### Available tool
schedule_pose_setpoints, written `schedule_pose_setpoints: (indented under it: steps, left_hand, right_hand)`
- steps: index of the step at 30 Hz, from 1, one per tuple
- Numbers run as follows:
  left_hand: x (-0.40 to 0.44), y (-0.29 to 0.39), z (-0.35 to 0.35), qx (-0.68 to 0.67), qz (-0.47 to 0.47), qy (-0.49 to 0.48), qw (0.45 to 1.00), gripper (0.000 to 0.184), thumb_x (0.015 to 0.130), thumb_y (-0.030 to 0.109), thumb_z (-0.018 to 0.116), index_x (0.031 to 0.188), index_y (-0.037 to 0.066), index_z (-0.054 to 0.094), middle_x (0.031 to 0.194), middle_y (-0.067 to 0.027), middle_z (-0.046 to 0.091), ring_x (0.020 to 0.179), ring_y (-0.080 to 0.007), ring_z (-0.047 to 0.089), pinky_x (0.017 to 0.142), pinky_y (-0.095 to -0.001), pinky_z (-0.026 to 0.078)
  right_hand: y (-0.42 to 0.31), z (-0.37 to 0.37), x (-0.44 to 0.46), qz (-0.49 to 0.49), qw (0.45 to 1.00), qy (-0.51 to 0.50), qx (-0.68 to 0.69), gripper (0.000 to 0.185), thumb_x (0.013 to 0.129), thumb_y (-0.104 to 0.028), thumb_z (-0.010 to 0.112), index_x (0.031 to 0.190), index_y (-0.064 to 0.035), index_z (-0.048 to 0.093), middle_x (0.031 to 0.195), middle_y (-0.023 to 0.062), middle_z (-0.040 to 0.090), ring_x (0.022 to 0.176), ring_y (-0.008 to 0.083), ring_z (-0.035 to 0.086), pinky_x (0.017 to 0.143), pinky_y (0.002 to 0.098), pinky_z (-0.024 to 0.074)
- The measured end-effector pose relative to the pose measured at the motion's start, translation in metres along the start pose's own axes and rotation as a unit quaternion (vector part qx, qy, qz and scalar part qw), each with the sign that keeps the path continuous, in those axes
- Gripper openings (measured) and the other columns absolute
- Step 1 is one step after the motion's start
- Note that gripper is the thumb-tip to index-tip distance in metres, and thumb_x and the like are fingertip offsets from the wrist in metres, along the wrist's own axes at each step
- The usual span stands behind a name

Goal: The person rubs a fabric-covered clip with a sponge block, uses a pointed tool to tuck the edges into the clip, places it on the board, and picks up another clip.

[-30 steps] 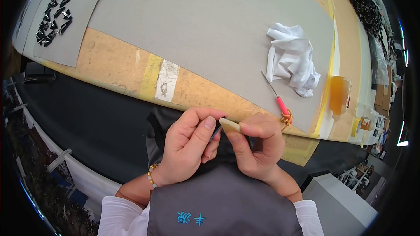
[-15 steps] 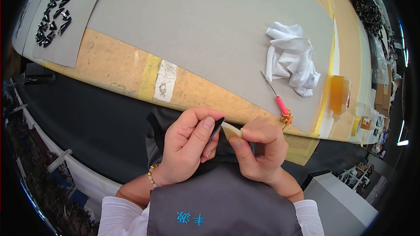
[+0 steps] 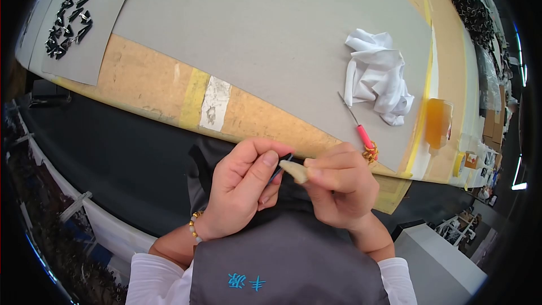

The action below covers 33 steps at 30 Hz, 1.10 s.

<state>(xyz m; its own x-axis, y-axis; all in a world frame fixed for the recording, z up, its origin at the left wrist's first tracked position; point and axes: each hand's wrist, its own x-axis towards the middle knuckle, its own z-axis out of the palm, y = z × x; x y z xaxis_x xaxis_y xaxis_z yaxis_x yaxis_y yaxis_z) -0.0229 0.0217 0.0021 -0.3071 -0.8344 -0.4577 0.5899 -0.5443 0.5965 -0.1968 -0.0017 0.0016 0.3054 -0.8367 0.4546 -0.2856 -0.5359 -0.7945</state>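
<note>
1. Just past the fingers I see the table edge [image 3: 169,119], then broad grey sheet [image 3: 254,39].
2. Left hand [image 3: 240,186] pinches a black strip [image 3: 286,158], slanting away rightward.
3. Right hand [image 3: 344,186] pinches a beige wedge [image 3: 294,171], narrow tip toward the strip.

We note the dark piece [image 3: 276,174] partly hidden by the left hand [image 3: 240,183]; far-left black pieces [image 3: 69,18] are cut off.

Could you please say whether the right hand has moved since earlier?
Yes, the right hand shifted slightly rightward in view, against the pink-handled tool.
</note>
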Motion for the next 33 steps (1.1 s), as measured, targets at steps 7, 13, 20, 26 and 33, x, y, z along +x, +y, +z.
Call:
schedule_pose_setpoints:
  steps: [7, 13, 20, 26, 33]
  left_hand:
    - [0.0, 0.001, -0.003, 0.015, -0.017, 0.002, 1.0, 0.021, 0.103, 0.011, 0.042, 0.117, 0.0, 0.053, 0.076, -0.0003, 0.05, 0.051, -0.0016, 0.037, 0.044, -0.0189, 0.034]
    - [0.001, 0.0, 0.0, 0.019, 0.001, 0.001, 1.0, 0.021, 0.103, 0.011, 0.042, 0.117, 0.0, 0.054, 0.076, -0.0006, 0.051, 0.051, -0.0013, 0.037, 0.044, -0.0186, 0.033]
    - [0.0, 0.0, 0.0, 0.031, -0.005, 0.008, 0.999, 0.021, 0.103, 0.01, 0.042, 0.117, 0.0, 0.054, 0.076, -0.0003, 0.051, 0.051, -0.0008, 0.036, 0.045, -0.0181, 0.032]
    - [0.001, 0.0, 0.0, 0.03, 0.007, -0.001, 1.0, 0.02, 0.103, 0.01, 0.043, 0.117, 0.0, 0.054, 0.077, -0.0006, 0.051, 0.051, -0.0007, 0.036, 0.044, -0.0184, 0.032]
    - [0.001, 0.005, 0.0, 0.019, -0.023, 0.004, 1.0, 0.02, 0.103, 0.011, 0.043, 0.116, 0.001, 0.054, 0.077, -0.0011, 0.052, 0.052, -0.0013, 0.038, 0.045, -0.0187, 0.034]
  right_hand:
    - [0.009, -0.007, -0.004, -0.034, 0.997, -0.048, -0.043, 0.036, 0.062, 0.008, 0.072, 0.096, -0.0038, 0.065, 0.085, 0.0096, 0.063, 0.067, 0.0258, 0.06, 0.055, 0.0325, 0.0483]
    - [0.004, -0.003, -0.001, -0.031, 0.999, -0.009, -0.022, 0.037, 0.065, 0.009, 0.072, 0.098, -0.0053, 0.064, 0.087, 0.0086, 0.062, 0.068, 0.0247, 0.059, 0.056, 0.0318, 0.0473]
    - [0.007, -0.014, 0.004, -0.031, 0.995, -0.065, -0.065, 0.036, 0.064, 0.009, 0.07, 0.097, -0.004, 0.065, 0.083, 0.0076, 0.062, 0.067, 0.0238, 0.057, 0.056, 0.0323, 0.0462]
    - [-0.001, -0.009, 0.013, -0.008, 0.999, -0.03, -0.035, 0.032, 0.069, 0.009, 0.072, 0.096, -0.0047, 0.065, 0.08, 0.0066, 0.061, 0.065, 0.0222, 0.056, 0.054, 0.0318, 0.0437]
    - [0.009, -0.017, 0.01, -0.028, 0.995, -0.071, -0.066, 0.032, 0.068, 0.006, 0.073, 0.097, -0.0055, 0.065, 0.081, 0.0057, 0.061, 0.065, 0.0217, 0.056, 0.056, 0.0316, 0.0441]
